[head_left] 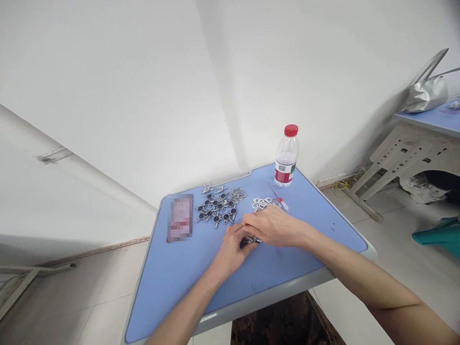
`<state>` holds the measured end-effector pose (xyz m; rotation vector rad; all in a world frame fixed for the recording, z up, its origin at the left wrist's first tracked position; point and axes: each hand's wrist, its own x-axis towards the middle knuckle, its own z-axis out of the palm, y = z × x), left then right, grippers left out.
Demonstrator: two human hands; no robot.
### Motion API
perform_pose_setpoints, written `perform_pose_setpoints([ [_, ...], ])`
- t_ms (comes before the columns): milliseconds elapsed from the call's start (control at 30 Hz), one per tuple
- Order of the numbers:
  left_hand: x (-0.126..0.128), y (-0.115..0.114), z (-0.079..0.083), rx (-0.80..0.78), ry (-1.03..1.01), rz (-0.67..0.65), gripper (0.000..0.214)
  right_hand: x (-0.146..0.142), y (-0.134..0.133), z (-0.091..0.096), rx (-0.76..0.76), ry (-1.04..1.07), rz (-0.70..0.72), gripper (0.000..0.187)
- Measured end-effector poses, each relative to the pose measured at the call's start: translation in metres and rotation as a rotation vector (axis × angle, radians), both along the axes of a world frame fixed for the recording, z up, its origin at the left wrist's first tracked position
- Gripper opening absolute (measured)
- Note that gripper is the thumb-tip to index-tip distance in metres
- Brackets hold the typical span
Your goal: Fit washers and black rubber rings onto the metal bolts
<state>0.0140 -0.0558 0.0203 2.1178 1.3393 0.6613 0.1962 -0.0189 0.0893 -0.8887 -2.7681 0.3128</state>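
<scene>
Over the near middle of the blue table [172, 282], my left hand [232, 247] is closed around a small metal part [253, 239]. My right hand [268, 225] meets it from above, fingers bent and pressed together on the same part. Most of that part is hidden by the fingers. Just beyond my left hand lies a group of several metal parts with black round centres [214, 204]. Behind my right hand is a pile of flat whitish metal pieces with holes [262, 203]. A screwdriver with a red and clear handle [283, 203] lies beside that pile.
A plastic bottle with a red cap [285, 165] stands at the back right corner. At the left lies a flat, pixelated rectangular object [180, 218]. A white wall [143, 96] borders the table's far side. Another blue-topped table [427, 120] stands at the right.
</scene>
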Motion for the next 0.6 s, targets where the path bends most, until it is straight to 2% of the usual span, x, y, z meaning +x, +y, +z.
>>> perform_pose_setpoints([
  [267, 0.001, 0.0, 0.005, -0.032, -0.001, 0.001, 0.007, 0.02, 0.005, 0.006, -0.208, 0.024, 0.036, 0.016],
  [600, 0.0, -0.002, -0.001, -0.006, 0.001, 0.016, 0.008, 0.01, 0.001, 0.0, -0.087, -0.006, -0.05, 0.021],
])
